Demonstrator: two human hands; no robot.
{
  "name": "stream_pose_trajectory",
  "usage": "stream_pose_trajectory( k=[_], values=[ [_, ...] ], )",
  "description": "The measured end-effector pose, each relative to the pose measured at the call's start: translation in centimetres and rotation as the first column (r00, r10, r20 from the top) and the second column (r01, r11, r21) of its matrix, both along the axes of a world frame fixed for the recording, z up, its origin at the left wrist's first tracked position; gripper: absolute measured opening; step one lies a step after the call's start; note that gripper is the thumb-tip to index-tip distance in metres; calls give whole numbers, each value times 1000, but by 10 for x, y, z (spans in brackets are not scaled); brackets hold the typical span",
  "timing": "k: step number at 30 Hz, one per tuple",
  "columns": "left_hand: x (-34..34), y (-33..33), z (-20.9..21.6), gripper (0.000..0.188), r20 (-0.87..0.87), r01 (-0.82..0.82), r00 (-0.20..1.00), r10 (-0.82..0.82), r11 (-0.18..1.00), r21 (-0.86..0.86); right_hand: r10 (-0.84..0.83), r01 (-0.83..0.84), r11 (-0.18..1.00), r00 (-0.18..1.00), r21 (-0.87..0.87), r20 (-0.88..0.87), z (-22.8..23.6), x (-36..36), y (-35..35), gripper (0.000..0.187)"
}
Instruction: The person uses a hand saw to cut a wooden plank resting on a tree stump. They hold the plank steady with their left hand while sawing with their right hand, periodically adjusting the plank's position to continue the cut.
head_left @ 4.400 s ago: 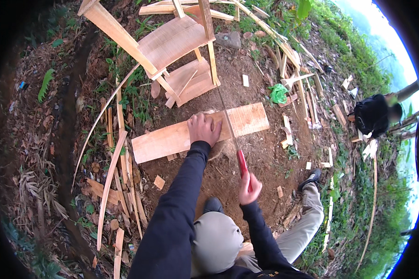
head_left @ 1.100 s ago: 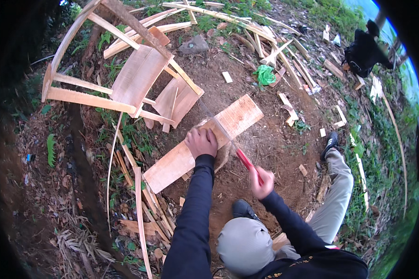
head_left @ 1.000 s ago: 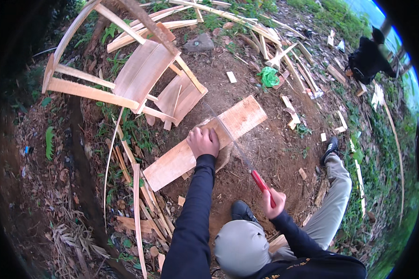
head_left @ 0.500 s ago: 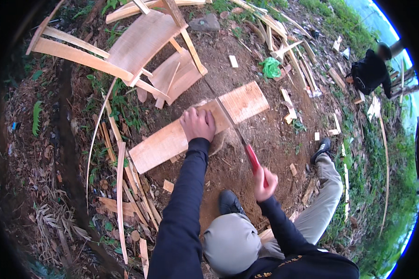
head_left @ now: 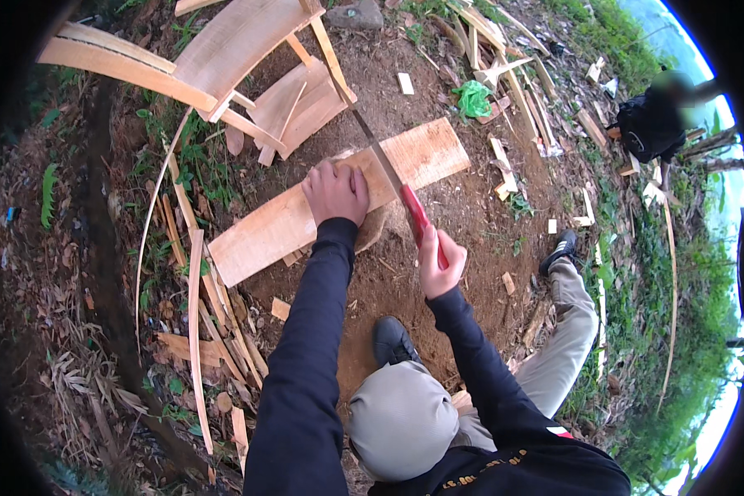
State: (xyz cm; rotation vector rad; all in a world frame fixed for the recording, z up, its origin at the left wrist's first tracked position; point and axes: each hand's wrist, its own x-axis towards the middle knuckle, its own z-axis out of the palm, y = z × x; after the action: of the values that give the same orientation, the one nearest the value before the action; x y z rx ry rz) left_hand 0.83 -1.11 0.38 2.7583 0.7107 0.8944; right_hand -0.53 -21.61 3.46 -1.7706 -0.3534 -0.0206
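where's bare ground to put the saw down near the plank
Bare dirt lies below the plank, between the right hand and the black shoe, and right of the saw. Left, offcut strips crowd the ground.

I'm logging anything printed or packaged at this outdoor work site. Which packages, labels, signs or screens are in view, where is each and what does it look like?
Crumpled green plastic bag: on the dirt beyond the far end of the plank, among wood offcuts; bright green, bunched up.
Small patch: on the right shoulder of the person's black top; red and white, tiny.
Printed line: across the chest of the black top; small yellowish letters.
No signs or screens.
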Motion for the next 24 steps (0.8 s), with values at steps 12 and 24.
stream_pose_trajectory(
  k=[12,24],
  values=[
    [0,2,-1,23,11,6,1000,-6,999,43,6,18,995,973,-102,229,19,0,5,34],
    [0,5,-1,22,35,1,999,-3,999,46,65,-62,996,997,-65,51,19,-3,6,33]
  ],
)
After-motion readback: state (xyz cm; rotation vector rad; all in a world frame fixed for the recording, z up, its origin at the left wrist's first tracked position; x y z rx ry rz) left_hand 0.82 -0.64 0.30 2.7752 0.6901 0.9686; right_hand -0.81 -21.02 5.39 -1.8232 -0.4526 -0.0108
